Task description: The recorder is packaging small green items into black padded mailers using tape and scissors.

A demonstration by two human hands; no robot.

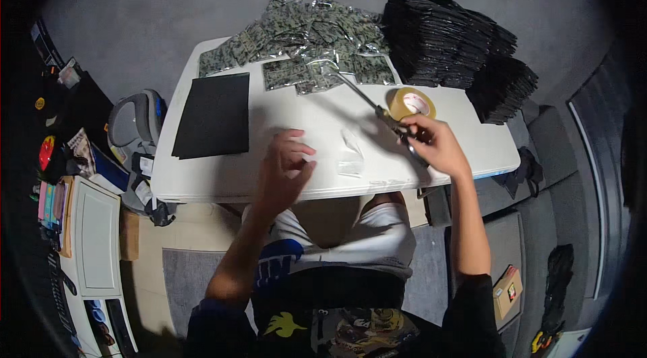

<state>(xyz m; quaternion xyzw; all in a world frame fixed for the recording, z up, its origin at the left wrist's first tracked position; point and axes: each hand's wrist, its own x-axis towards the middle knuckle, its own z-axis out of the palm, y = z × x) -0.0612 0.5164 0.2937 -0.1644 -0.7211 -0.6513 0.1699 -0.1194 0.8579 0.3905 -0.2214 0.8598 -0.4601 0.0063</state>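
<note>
My right hand (435,146) is closed round the dark handles of a pair of scissors (364,99). Their long blades lie together and point up and left, over the white table (303,115), toward the clear packets. My left hand (288,166) hovers near the front edge with its fingers bent and apart, holding nothing. Between the hands, a crumpled clear strip (350,158), perhaps tape or film, lies on the table. Just beyond my right hand is a roll of yellowish packing tape (412,103).
Clear packets with camouflage-patterned contents (296,38) are heaped along the far edge. Tall stacks of black folded packages (445,45) stand at the back right. A flat pile of black sheets or bags (214,115) lies at left. A grey sofa (549,163) is right of the table.
</note>
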